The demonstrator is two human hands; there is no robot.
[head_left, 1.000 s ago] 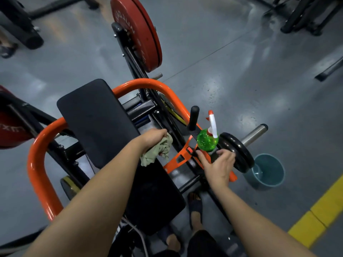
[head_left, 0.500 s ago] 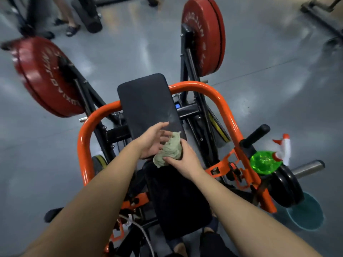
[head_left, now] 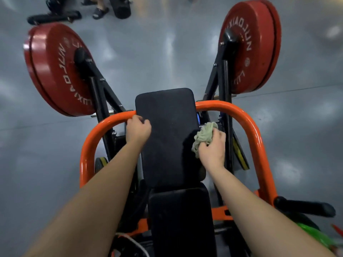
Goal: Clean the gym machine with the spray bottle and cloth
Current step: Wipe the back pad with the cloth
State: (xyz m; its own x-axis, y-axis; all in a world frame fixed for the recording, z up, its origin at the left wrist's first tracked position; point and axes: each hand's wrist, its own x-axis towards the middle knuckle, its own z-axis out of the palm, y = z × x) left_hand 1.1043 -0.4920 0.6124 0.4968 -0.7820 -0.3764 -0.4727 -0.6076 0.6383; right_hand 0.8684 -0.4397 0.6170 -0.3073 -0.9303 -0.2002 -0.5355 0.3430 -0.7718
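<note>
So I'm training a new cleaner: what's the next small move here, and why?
Probably drag the cloth leftward across the back pad. The right hand holds it bunched at the pad's right edge, the left hand holds the left edge, and the pad's face lies between them.

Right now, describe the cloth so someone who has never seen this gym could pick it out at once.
Find the machine's orange frame, curving round a black pad in the middle. At that pad's right edge, the right hand grips the cloth. It is the only pale green, crumpled, soft thing among hard black and orange parts.
</note>
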